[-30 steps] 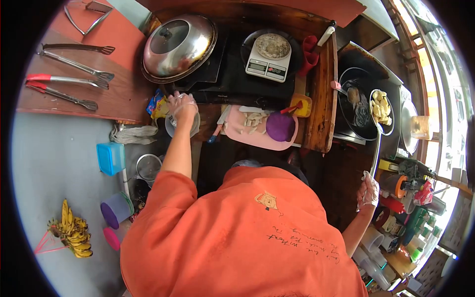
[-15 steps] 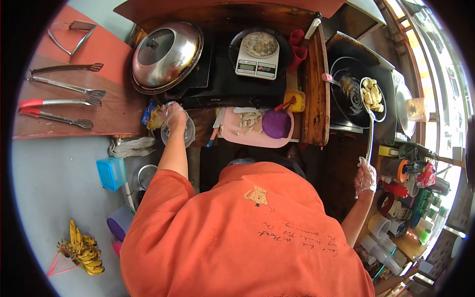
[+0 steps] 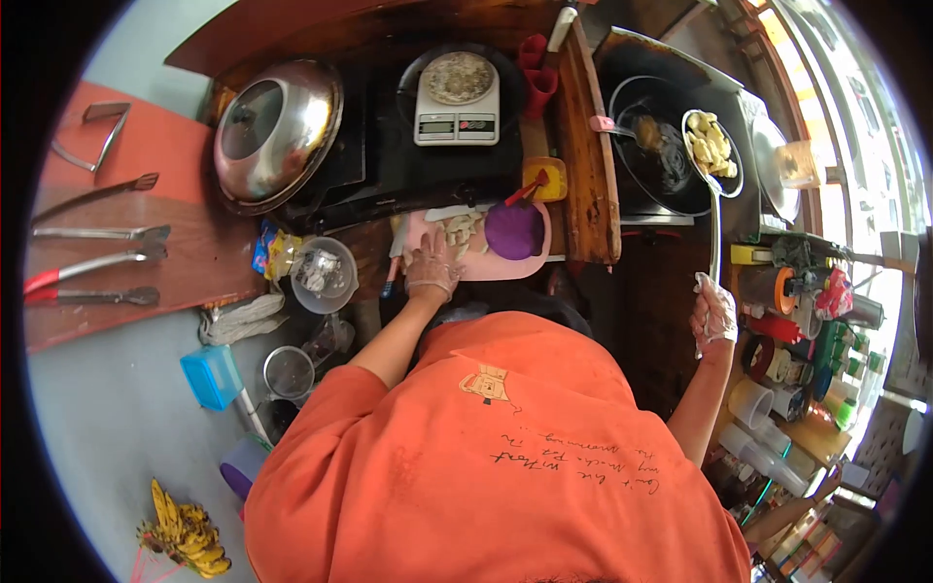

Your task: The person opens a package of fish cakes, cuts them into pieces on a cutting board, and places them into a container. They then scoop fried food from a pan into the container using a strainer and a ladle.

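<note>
My left hand (image 3: 432, 267), in a clear plastic glove, lies with fingers spread on the left part of a pink cutting board (image 3: 501, 267). Right by its fingertips are pale cut pieces (image 3: 462, 233). A purple round item (image 3: 515, 231) rests on the board's right side. A knife (image 3: 393, 253) lies at the board's left edge, partly behind the hand. My right hand (image 3: 714, 316), also gloved, is closed round the long handle of a strainer ladle (image 3: 716, 243). Its basket, full of pale yellow pieces (image 3: 709, 144), is over the right side of a black wok (image 3: 637, 175).
A kitchen scale (image 3: 457, 107) stands on the black stove beside a lidded wok (image 3: 277, 131). A clear tub (image 3: 324, 275) sits left of the board, and a yellow container (image 3: 544, 180) behind it. Tongs (image 3: 97, 262) lie on the left table. A wooden partition (image 3: 590, 155) separates stove and wok.
My left hand has moved right, from over the clear tub to the cutting board, its fingers now spread. My right hand still holds the strainer ladle at the wok. The view has shifted slightly.
</note>
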Demonstrator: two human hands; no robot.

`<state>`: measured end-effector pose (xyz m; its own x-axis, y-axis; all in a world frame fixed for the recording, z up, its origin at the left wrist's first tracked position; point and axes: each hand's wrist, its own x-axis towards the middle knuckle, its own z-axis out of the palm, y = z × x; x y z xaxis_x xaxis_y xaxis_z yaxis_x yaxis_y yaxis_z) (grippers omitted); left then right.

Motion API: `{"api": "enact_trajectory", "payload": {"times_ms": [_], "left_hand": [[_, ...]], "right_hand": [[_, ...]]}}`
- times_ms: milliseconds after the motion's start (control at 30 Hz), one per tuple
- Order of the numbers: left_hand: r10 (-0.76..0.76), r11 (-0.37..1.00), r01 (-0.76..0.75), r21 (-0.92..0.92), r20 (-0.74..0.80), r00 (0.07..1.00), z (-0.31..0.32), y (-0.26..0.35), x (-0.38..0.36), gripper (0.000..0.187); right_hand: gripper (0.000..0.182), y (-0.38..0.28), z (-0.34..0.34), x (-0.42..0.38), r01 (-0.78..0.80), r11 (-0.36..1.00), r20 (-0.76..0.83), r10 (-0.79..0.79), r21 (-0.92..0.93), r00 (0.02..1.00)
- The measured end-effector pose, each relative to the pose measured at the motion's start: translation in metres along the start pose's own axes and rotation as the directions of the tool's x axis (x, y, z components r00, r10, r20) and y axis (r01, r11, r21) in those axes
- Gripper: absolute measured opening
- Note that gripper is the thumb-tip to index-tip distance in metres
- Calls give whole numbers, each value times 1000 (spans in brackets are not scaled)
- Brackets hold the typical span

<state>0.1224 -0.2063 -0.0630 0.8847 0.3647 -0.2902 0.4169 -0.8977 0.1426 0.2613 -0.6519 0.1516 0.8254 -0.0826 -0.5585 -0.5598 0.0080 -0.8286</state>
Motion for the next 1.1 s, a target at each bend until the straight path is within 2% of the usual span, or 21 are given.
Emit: {"api": "enact_trajectory", "payload": {"times_ms": [33, 200, 267, 300, 533, 600, 733, 800, 933, 1000, 1033, 1100], "left_hand": [[5, 1000, -4, -15, 69, 998, 4, 12, 8, 87], [-31, 998, 34, -55, 63, 998, 11, 50, 50, 78], [-4, 997, 3, -83, -5, 1000, 15, 50, 54, 76], [10, 995, -19, -96, -92, 996, 16, 51, 53, 70], [9, 994, -16, -109, -66, 998, 12, 63, 51, 56], [20, 994, -36, -106, -151, 988, 36, 51, 53, 48], [83, 987, -112, -117, -223, 971, 53, 29, 57, 41], [82, 963, -147, -227, -275, 958, 57, 22, 63, 35], [81, 940, -186, -285, -345, 935, 55, 11, 59, 32], [-3, 863, -212, -459, -424, 906, 58, 4, 58, 36], [-2, 866, -210, -454, -423, 906, 61, 1, 60, 36], [-122, 838, -176, -516, -491, 863, 65, -5, 68, 39]], "right_hand": [[24, 0, -2, 0, -1, 1000, -1, 1, 2, 1000], [23, -7, -7, -9, -7, 999, -3, 7, -32, 1000], [23, -8, -10, -8, -16, 999, -8, 16, -42, 1000], [24, -8, -11, -8, -16, 999, -6, 16, -46, 1000], [26, -10, -22, -6, -24, 997, 11, 25, -68, 1000], [23, -10, -26, -3, -31, 997, 17, 32, -68, 999], [20, -9, -36, 3, -23, 996, 54, 27, -82, 998], [24, -10, -38, 4, -14, 997, 51, 18, -70, 999], [29, -11, -44, 8, 0, 997, 56, 4, -76, 998], [29, -14, -44, 8, 1, 997, 64, 3, -73, 998], [29, -15, -43, 8, 2, 997, 55, 3, -80, 998], [28, -17, -41, 7, 12, 996, 50, -8, -83, 999]]}}
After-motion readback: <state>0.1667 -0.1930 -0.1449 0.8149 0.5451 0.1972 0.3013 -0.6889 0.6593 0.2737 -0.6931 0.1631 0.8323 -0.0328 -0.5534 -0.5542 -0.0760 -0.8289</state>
